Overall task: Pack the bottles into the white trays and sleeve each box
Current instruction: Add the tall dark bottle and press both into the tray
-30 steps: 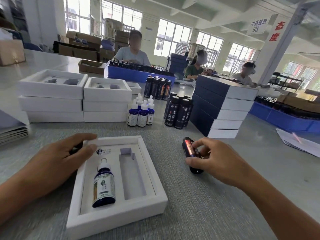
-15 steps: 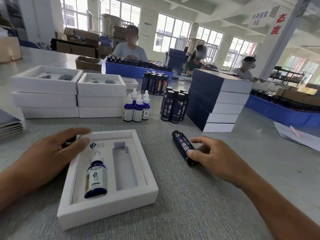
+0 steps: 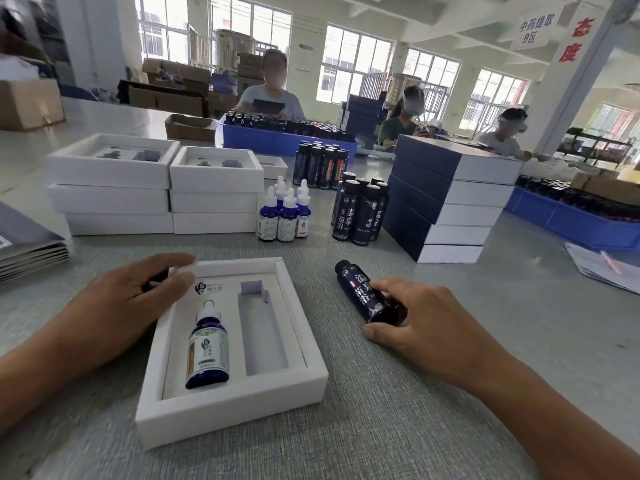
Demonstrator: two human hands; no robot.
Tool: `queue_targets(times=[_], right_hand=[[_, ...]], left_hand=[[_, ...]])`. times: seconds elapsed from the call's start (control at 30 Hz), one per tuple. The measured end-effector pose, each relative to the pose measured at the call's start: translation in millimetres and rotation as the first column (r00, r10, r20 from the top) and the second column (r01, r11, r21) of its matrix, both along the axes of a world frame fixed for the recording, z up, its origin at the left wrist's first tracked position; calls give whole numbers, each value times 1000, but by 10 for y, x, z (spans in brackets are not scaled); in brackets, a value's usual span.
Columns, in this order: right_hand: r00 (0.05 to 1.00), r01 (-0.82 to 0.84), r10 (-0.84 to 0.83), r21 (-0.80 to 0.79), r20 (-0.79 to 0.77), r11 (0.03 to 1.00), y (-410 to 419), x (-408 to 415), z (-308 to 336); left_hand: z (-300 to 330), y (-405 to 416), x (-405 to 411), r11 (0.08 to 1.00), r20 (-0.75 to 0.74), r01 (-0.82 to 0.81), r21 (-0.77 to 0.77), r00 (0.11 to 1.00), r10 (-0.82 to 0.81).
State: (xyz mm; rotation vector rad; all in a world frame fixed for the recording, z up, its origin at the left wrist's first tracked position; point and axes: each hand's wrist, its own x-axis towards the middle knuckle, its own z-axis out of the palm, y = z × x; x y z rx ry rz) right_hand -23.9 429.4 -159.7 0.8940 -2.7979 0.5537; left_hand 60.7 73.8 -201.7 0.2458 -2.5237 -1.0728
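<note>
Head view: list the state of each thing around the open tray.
White tray: open, unsleeved.
Dropper bottle: lying in left slot.
Right slot: empty.
Black bottle: lying on table, outside tray.
Left hand: resting on tray corner.
Right hand: gripping black bottle.

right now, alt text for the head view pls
A right hand grips a dark bottle lying on a grey table, beside a white tray that holds one dropper bottle next to an empty slot. The left hand rests on the tray's far corner.
</note>
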Motion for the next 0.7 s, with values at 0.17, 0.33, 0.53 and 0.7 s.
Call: queue_targets(times=[0.17,0.33,0.53,0.7], right_hand=[[990,-45,14,-212,-142,976,-102,163,118],[962,-180,138,-168,-234,969,-465,576,321],[951,-225,222,12,-215,974,-764,747,267],[941,-215,232,94,-247,972,-772,727,239]], left_hand=[[53,79,5,1000,20,-7,0,1000,7],[84,112,28,1000,50,-30,-8,998,31],[109,125,61,999,58,-41,-34,997,43],[106,127,51,999,30,-37,-36,999,38]])
